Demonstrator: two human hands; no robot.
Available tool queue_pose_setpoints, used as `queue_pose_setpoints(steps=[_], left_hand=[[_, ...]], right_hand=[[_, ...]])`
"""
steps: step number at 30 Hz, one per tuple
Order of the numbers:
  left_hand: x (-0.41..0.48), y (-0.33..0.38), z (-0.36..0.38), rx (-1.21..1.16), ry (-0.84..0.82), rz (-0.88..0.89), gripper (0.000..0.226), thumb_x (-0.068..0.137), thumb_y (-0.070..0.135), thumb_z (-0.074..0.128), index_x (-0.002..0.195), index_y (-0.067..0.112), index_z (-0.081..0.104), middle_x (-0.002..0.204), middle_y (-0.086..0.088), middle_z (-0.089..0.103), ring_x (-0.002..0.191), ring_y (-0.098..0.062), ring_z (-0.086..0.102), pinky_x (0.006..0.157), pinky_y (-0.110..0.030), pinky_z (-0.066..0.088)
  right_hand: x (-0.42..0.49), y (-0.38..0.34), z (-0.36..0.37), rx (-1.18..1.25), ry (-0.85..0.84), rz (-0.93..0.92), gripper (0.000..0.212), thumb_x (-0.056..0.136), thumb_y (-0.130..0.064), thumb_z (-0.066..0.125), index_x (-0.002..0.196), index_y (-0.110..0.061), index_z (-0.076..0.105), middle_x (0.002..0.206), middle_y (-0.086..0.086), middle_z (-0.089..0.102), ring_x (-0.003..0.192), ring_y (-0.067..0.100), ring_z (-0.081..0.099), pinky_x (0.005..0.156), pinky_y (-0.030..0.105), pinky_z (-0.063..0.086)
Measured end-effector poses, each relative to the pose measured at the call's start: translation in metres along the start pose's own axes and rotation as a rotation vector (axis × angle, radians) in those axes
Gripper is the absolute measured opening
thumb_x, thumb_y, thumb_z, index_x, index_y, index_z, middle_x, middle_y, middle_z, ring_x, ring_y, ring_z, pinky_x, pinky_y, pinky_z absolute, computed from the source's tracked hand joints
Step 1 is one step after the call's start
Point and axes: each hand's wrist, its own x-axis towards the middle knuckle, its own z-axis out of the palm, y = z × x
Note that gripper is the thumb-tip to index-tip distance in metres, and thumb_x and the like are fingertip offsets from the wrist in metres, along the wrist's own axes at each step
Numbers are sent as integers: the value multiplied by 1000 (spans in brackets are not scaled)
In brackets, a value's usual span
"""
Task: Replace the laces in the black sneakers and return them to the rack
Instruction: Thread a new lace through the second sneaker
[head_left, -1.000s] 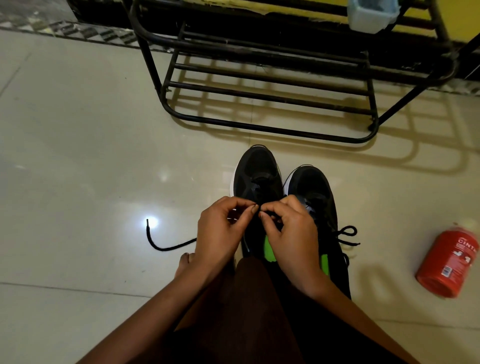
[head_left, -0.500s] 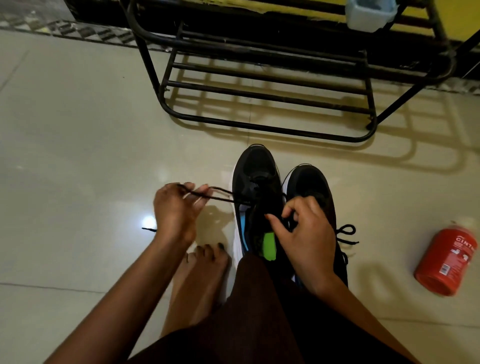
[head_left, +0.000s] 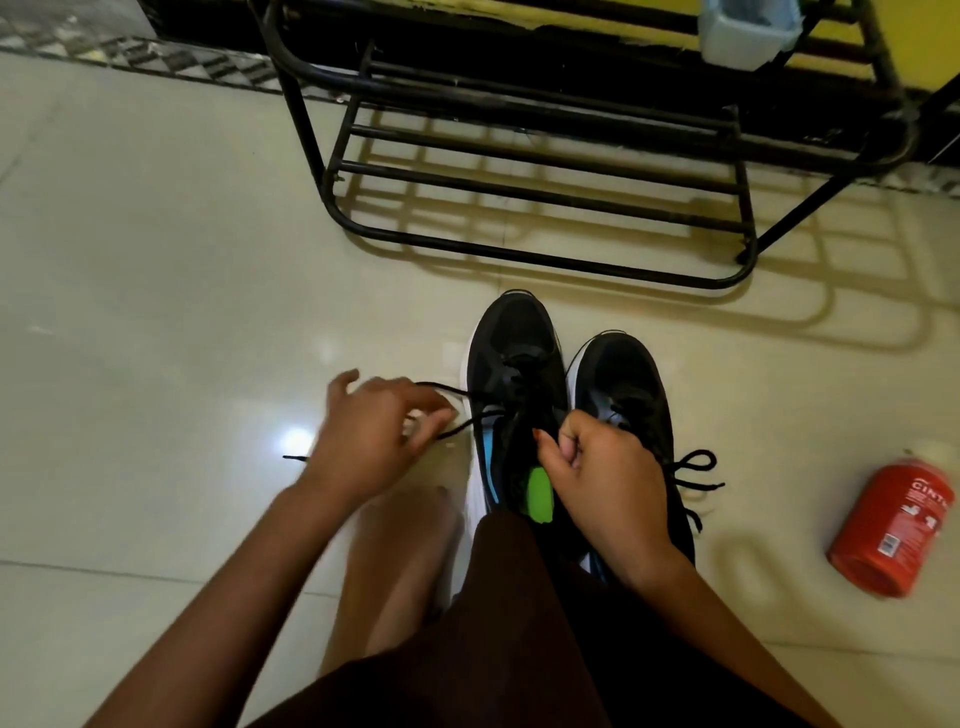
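- Pinches the lace (head_left: 452, 391) in the left hand (head_left: 374, 431), pulling sideways from the half-laced sneaker (head_left: 511, 353) on the floor.
- Curls the right hand (head_left: 605, 483) at its tongue; cannot tell the grip.
- Shows the other sneaker (head_left: 623, 374) bow-tied, apparently done.
- Leaves, seemingly, this lacing and both returns to the rack (head_left: 519, 255).

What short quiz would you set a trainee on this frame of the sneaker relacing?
1. True or false: the black sneakers stand on the rack.
2. Which hand holds the lace out sideways, away from the sneakers? A) left hand B) right hand C) neither
3. Fill in: the red can lies on its ____ on the floor.
Key: 1 false, they stand on the floor in front of the rack. 2 A. 3 side.
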Motion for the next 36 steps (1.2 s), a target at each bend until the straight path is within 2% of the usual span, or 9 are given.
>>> queue_pose_setpoints(steps=[6,13,18,22,26,28,31,35,36], left_hand=[[2,31,26,-107,144,118,38,85,44,35,92,25,67,85,6,66,86,-19,63,93,-28,21],[-9,7,33,-200,228,115,31,83,39,51,84,19,75,98,1,60,98,-10,47,81,-35,44],[-6,14,35,-337,171,92,30,86,37,52,89,17,73,134,7,51,130,-6,35,99,-28,38],[-4,20,33,-332,35,163,56,87,48,30,122,18,61,139,14,38,136,-9,26,113,-28,19],[2,27,27,-299,-50,204,61,88,47,23,123,13,60,135,1,51,133,-12,34,114,-25,6],[5,32,15,-409,51,144,53,89,46,30,107,15,68,111,-2,65,112,-7,53,112,-20,17],[8,45,-10,-669,185,1,22,92,31,52,84,19,68,84,3,66,85,-7,62,87,-24,48],[11,65,-39,-1395,52,-240,20,96,8,40,92,13,59,63,7,55,64,-8,56,71,-23,50],[12,71,-42,-1595,-8,-277,21,96,6,36,95,12,56,62,5,52,60,-8,54,70,-24,51]], right_hand=[[2,-6,-1,-136,-56,-63,43,91,-37,51,60,-23,26,49,-5,33,44,12,33,41,24,19],[6,-8,-1,-138,-116,-16,45,94,-36,46,59,-23,21,52,-5,32,53,21,41,46,31,23],[6,-7,-5,-80,-99,-10,43,91,-35,50,57,-21,27,51,-3,37,48,16,40,43,24,24],[5,-9,-7,-38,-90,-5,42,88,-35,55,57,-19,32,50,-1,40,51,20,48,50,31,34],[3,-7,-7,39,-75,-19,43,88,-36,57,57,-19,32,49,-1,40,47,15,46,49,29,37],[0,-6,-6,167,-31,-21,43,87,-35,61,56,-20,35,45,-3,37,42,11,40,43,18,30],[-2,-9,-9,529,27,53,35,84,-28,67,57,-19,47,44,-6,42,41,5,38,43,11,28],[1,-25,-19,908,-97,60,7,77,-15,73,78,-19,67,57,-12,61,52,0,49,53,12,41],[2,-28,-21,972,-181,40,12,76,-15,73,85,-21,68,61,-12,64,54,2,50,52,12,42]])
